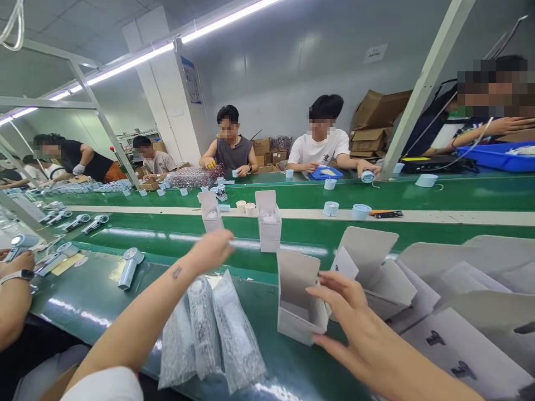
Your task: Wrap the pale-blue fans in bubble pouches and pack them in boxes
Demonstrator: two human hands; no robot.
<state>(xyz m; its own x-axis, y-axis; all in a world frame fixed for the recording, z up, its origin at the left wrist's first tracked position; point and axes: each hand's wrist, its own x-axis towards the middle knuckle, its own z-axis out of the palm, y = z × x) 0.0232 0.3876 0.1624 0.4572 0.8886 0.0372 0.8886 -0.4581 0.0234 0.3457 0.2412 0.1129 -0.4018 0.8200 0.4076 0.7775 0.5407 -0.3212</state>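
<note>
My right hand (pixel 349 312) grips an open white box (pixel 298 323) by its right side, thumb low and fingers near the top edge. The box stands upright on the near table, flap raised, and no contents show in it. My left hand (pixel 211 250) is stretched over the belt edge, smeared by motion, so its fingers and anything in them are unclear. Beneath that arm lie several bubble-wrapped items (pixel 238 334) on the table. Just beyond my left hand, two filled white boxes stand on the belt, one on the left (pixel 212 220) and one on the right (pixel 270 231).
Several open white boxes (pixel 376 289) crowd the right side. A light-blue handheld fan (pixel 130 267) lies to the left, near another person's hand (pixel 19 264). Across the green belt (pixel 301 220), co-workers handle small round parts. A slanted metal post (pixel 426 89) rises at right.
</note>
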